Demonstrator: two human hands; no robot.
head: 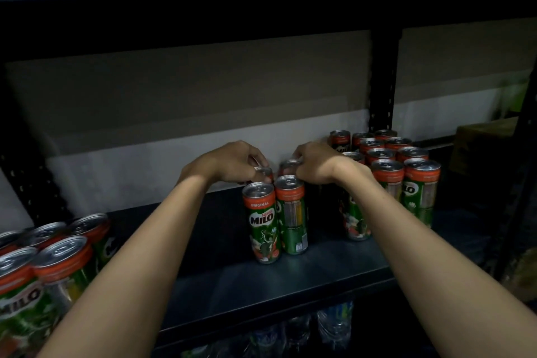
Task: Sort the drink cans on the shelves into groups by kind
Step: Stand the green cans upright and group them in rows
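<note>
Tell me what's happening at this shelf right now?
A person is arranging Milo cans on a dark shelf. The left hand and right hand each grip the top of a can in the back row of a small middle cluster. A larger block of the same cans stands to the right, and another group sits at the lower left.

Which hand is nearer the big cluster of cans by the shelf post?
Right. The right hand sits just left of that cluster, nearly touching it; the left hand is farther left, over the middle cans.
</note>
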